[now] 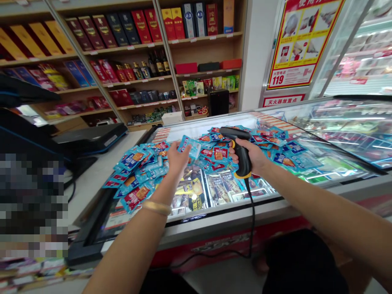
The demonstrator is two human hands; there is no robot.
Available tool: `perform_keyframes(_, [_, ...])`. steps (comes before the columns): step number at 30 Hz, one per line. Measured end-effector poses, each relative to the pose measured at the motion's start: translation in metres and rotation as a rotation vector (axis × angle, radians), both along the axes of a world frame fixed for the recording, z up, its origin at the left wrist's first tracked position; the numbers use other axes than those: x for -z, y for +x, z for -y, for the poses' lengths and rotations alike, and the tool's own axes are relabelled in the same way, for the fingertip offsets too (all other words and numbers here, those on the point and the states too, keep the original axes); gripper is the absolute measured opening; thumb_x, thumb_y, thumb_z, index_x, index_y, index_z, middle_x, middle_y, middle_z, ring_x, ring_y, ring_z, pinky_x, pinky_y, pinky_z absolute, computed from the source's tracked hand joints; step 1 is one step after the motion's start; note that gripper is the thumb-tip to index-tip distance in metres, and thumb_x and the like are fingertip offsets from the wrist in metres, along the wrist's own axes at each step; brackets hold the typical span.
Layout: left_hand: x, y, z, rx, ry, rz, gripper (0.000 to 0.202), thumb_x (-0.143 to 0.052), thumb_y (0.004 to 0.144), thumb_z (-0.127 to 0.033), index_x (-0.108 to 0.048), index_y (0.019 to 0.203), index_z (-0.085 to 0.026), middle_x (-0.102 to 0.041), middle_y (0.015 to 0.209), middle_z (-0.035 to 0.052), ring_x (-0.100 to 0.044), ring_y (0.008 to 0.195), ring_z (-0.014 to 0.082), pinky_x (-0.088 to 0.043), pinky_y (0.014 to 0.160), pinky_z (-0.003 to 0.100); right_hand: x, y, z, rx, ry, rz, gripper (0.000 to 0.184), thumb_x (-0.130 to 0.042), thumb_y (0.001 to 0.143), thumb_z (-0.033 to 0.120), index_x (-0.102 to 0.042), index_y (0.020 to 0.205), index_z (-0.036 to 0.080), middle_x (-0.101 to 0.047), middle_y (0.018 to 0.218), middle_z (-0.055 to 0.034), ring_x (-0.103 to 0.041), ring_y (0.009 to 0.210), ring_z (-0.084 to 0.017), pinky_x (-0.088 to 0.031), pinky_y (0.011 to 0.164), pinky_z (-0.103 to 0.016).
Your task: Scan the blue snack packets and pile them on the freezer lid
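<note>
My left hand pinches a small light-blue snack packet and holds it up over the freezer's glass top. Closed around the handle of a black and yellow barcode scanner is my right hand. The scanner's head points left, towards the packet. Beneath both hands lies a spread of blue and red snack packets, with a heap of similar packets to the left. From the scanner's grip a black cable hangs down past the freezer's front edge.
The chest freezer has a glass top, with wrapped goods showing below. A black scale-like device stands on the counter at left, near a dark monitor. Shelves of boxed bottles line the back wall; a red and yellow poster hangs right.
</note>
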State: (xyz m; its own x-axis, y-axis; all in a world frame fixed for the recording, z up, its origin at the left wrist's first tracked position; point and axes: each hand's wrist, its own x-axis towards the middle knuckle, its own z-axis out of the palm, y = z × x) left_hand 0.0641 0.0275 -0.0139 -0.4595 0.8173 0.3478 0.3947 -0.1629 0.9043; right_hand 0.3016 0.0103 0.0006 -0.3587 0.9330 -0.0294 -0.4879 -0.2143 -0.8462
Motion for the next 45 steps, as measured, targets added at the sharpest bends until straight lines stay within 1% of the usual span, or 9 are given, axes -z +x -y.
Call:
perform_keyframes(3, [0.010,-0.008,-0.006,-0.026,-0.065,0.176,0.016,-0.066,0.072,-0.027,-0.057,0.083,-0.019,-0.061,0.074,-0.0020,-0.060,0.067,0.0142,-0.049,0.064,0.026,-0.005,-0.027,-0.007,-0.062,-0.003,-0.021,0.018,-0.065,0.082,0.034,-0.059,0.080,0.018,-0.055,0.065,-0.0003,-0.046,0.051,-0.010,-0.041,0.044,-0.022])
perform_keyframes(8, [0.024,0.012,-0.009,0.110,-0.073,0.414,0.020,-0.068,0.070,-0.027,-0.055,0.083,-0.020,-0.062,0.071,-0.0026,-0.061,0.065,0.0141,-0.052,0.064,0.028,-0.009,-0.064,-0.021,-0.113,-0.028,-0.068,0.018,-0.062,0.085,0.034,-0.055,0.078,0.019,-0.053,0.061,0.0007,-0.044,0.048,-0.010,-0.041,0.044,-0.022])
perform_keyframes(11, [0.026,0.020,-0.007,0.192,-0.120,0.596,0.025,-0.073,0.068,-0.026,-0.056,0.086,-0.021,-0.064,0.072,-0.0021,-0.064,0.067,0.0150,-0.054,0.067,0.029,-0.006,-0.068,-0.027,-0.118,-0.022,-0.103,0.017,-0.061,0.085,0.034,-0.056,0.079,0.019,-0.053,0.063,0.0009,-0.045,0.048,-0.010,-0.041,0.044,-0.021])
perform_keyframes(16, [0.025,0.019,-0.003,0.323,-0.112,0.792,0.043,-0.082,0.062,-0.030,-0.056,0.095,-0.022,-0.067,0.081,-0.0027,-0.067,0.074,0.0129,-0.055,0.076,0.031,0.004,-0.053,-0.029,-0.112,0.022,-0.096,0.021,-0.068,0.079,0.037,-0.058,0.083,0.019,-0.054,0.065,0.0013,-0.045,0.049,-0.009,-0.040,0.043,-0.020])
perform_keyframes(22, [0.016,0.015,0.001,0.203,0.006,0.739,0.040,-0.082,0.062,-0.032,-0.059,0.093,-0.023,-0.065,0.083,-0.0040,-0.063,0.074,0.0107,-0.057,0.078,0.035,0.002,-0.047,-0.022,-0.144,-0.019,-0.019,0.023,-0.068,0.078,0.037,-0.059,0.081,0.016,-0.056,0.063,0.0006,-0.045,0.048,-0.008,-0.039,0.043,-0.020])
perform_keyframes(25, [0.013,0.013,0.002,0.218,0.020,0.753,0.043,-0.082,0.055,-0.030,-0.058,0.089,-0.021,-0.066,0.080,-0.0035,-0.063,0.070,0.0105,-0.056,0.071,0.030,0.002,-0.048,-0.021,-0.191,-0.045,0.007,0.021,-0.067,0.080,0.035,-0.059,0.079,0.016,-0.056,0.063,-0.0002,-0.045,0.047,-0.009,-0.039,0.043,-0.020])
perform_keyframes(29, [0.016,0.010,0.000,0.162,0.092,0.778,0.052,-0.081,0.047,-0.026,-0.050,0.088,-0.022,-0.060,0.065,-0.0080,-0.059,0.057,0.0096,-0.050,0.059,0.023,0.005,-0.049,-0.021,-0.214,-0.050,-0.004,0.018,-0.065,0.082,0.033,-0.059,0.081,0.016,-0.056,0.064,-0.0008,-0.045,0.047,-0.010,-0.040,0.043,-0.021])
perform_keyframes(35, [0.017,0.011,0.002,0.166,0.115,0.739,0.046,-0.075,0.049,-0.027,-0.046,0.084,-0.023,-0.054,0.057,-0.0107,-0.052,0.047,0.0080,-0.042,0.049,0.019,0.003,-0.050,-0.018,-0.232,-0.093,0.002,0.018,-0.061,0.086,0.031,-0.059,0.077,0.016,-0.056,0.062,-0.0018,-0.046,0.047,-0.009,-0.040,0.042,-0.020])
perform_keyframes(45, [0.019,0.012,0.002,0.194,0.149,0.680,0.036,-0.073,0.055,-0.021,-0.046,0.078,-0.021,-0.050,0.063,-0.0112,-0.046,0.047,0.0039,-0.037,0.050,0.016,0.010,-0.050,-0.023,-0.312,-0.060,0.031,0.023,-0.059,0.089,0.035,-0.059,0.077,0.015,-0.057,0.063,-0.0020,-0.047,0.047,-0.009,-0.042,0.043,-0.019])
